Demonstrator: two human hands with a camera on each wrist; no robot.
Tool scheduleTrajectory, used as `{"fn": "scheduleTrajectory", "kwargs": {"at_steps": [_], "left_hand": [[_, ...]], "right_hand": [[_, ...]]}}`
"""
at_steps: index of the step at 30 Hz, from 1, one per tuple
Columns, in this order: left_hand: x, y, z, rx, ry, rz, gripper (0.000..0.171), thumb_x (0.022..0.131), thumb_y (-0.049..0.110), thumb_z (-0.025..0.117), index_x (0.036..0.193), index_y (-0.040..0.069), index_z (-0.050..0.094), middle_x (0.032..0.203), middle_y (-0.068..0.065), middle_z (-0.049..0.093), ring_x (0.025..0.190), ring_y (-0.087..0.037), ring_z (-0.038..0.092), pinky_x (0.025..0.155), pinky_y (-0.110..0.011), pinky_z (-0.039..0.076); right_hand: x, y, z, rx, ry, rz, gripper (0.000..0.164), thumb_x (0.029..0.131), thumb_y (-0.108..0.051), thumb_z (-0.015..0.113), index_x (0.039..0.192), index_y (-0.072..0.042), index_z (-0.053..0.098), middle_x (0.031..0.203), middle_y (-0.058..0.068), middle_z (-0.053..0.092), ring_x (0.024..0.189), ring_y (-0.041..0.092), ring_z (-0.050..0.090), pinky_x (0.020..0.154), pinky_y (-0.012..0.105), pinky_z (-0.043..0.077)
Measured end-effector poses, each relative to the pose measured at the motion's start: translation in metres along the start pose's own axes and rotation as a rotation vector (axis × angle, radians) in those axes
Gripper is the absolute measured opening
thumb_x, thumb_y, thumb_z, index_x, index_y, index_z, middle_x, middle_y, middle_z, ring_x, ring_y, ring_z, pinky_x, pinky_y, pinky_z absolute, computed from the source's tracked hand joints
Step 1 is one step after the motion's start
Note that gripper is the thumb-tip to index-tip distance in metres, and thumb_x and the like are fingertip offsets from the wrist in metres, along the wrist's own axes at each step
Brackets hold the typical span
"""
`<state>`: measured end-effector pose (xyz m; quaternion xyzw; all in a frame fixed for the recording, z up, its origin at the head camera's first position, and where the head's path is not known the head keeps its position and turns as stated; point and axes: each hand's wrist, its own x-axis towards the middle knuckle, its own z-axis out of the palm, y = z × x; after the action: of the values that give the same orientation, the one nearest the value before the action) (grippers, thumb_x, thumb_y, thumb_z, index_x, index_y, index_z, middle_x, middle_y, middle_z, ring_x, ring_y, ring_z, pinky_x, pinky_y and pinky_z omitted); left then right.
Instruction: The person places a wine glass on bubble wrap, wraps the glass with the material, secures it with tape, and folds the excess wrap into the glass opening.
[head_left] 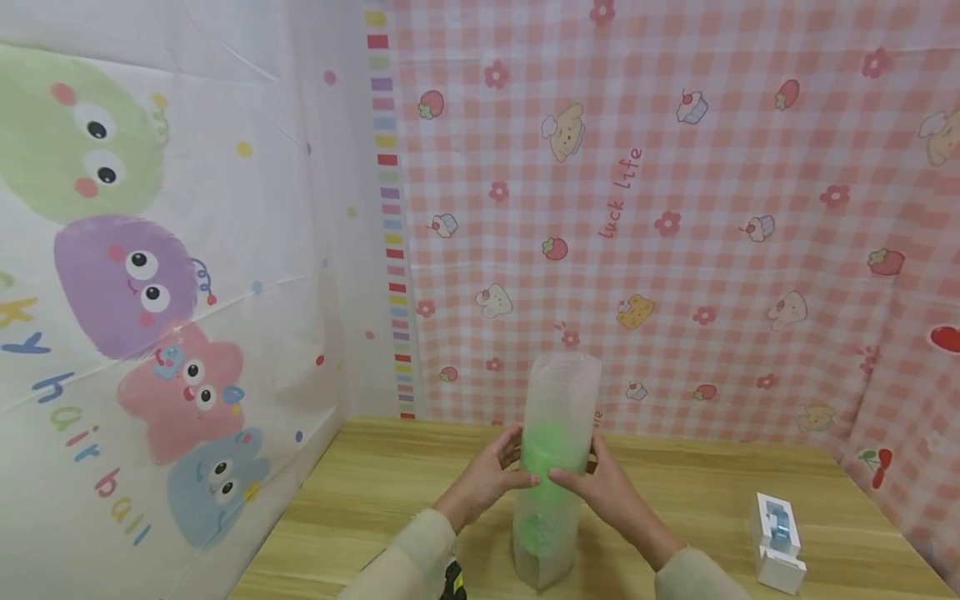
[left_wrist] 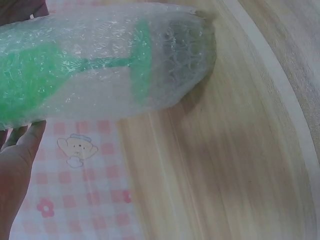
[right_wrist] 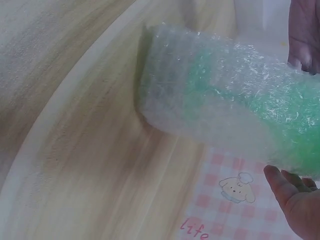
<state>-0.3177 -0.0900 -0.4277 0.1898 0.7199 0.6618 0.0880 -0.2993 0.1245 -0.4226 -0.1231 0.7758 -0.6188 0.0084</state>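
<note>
A green goblet (left_wrist: 30, 75) shows through a sleeve of bubble wrap (head_left: 564, 392); its bowl, thin stem and flat foot can be made out in the left wrist view. The wrapped goblet stands roughly upright near the table's front edge. From one side my left hand (head_left: 483, 483) grips it about mid-height, thumb in front and fingers partly hidden behind. On the opposite side my right hand (head_left: 611, 487) holds it the same way, the two thumbs almost meeting. Bubble wrap (right_wrist: 165, 85) extends past the goblet's foot at the lower end.
A white tape dispenser (head_left: 778, 546) with a blue roll stands on the wooden table (head_left: 675, 533) at the right. Beside my left sleeve lies a black and yellow object (head_left: 453, 581), mostly hidden. Printed cloths hang behind and at the left.
</note>
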Motion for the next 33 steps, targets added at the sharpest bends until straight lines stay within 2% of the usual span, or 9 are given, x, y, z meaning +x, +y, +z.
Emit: {"fn": "scheduleTrajectory", "kwargs": {"at_steps": [5,8,12,16,20,25,33], "left_hand": [[0.002,0.003,0.002,-0.031,-0.007,0.006,0.07,0.096,0.031,0.066,0.155,0.015,0.03,0.15,-0.011,0.042,0.136,-0.033,0.042,0.107,-0.052,0.04],[0.002,0.007,0.003,0.004,0.002,0.008,0.069,0.096,0.039,0.065,0.154,0.02,0.032,0.145,-0.009,0.045,0.131,-0.032,0.047,0.103,-0.051,0.044],[0.002,0.009,0.005,0.027,0.014,0.02,0.064,0.096,0.036,0.066,0.152,0.024,0.038,0.142,-0.008,0.047,0.126,-0.03,0.051,0.101,-0.051,0.047],[0.002,0.009,0.006,0.021,0.013,0.043,0.059,0.096,0.033,0.067,0.149,0.023,0.045,0.143,-0.008,0.048,0.124,-0.029,0.053,0.1,-0.049,0.047],[0.003,0.011,0.007,0.006,0.006,0.056,0.06,0.095,0.031,0.069,0.149,0.022,0.045,0.143,-0.009,0.048,0.124,-0.029,0.053,0.101,-0.049,0.046],[0.003,0.014,0.008,0.013,0.013,0.055,0.064,0.094,0.027,0.07,0.151,0.02,0.042,0.14,-0.01,0.049,0.123,-0.03,0.051,0.101,-0.05,0.045],[0.003,0.016,0.011,0.003,0.062,0.046,0.056,0.095,0.026,0.068,0.146,0.016,0.047,0.135,-0.007,0.056,0.124,-0.028,0.051,0.105,-0.052,0.041]], "right_hand": [[-0.001,-0.003,0.002,0.008,0.002,-0.029,0.089,0.084,-0.029,0.081,0.152,-0.015,0.024,0.153,0.02,0.033,0.131,0.048,0.042,0.093,0.055,0.051],[-0.001,-0.005,0.002,-0.005,-0.012,-0.037,0.093,0.083,-0.026,0.081,0.154,-0.018,0.021,0.155,0.02,0.031,0.132,0.05,0.039,0.092,0.057,0.051],[0.0,-0.007,0.002,-0.052,-0.027,-0.04,0.096,0.083,-0.028,0.081,0.156,-0.023,0.019,0.151,0.019,0.037,0.128,0.044,0.045,0.09,0.055,0.052],[0.001,-0.01,0.001,-0.086,-0.037,-0.057,0.088,0.09,-0.031,0.075,0.157,-0.02,0.019,0.147,0.02,0.042,0.125,0.039,0.05,0.092,0.052,0.052],[0.003,-0.014,0.0,-0.062,-0.047,-0.06,0.077,0.093,-0.03,0.071,0.154,-0.017,0.026,0.14,0.019,0.05,0.12,0.034,0.056,0.094,0.049,0.051],[0.004,-0.019,-0.001,-0.008,-0.053,-0.05,0.068,0.09,-0.03,0.074,0.146,-0.017,0.038,0.134,0.012,0.055,0.116,0.029,0.059,0.094,0.048,0.052],[0.006,-0.021,0.004,-0.015,0.038,-0.04,0.064,0.086,-0.037,0.078,0.138,-0.013,0.049,0.129,0.01,0.06,0.114,0.027,0.061,0.093,0.046,0.053]]}}
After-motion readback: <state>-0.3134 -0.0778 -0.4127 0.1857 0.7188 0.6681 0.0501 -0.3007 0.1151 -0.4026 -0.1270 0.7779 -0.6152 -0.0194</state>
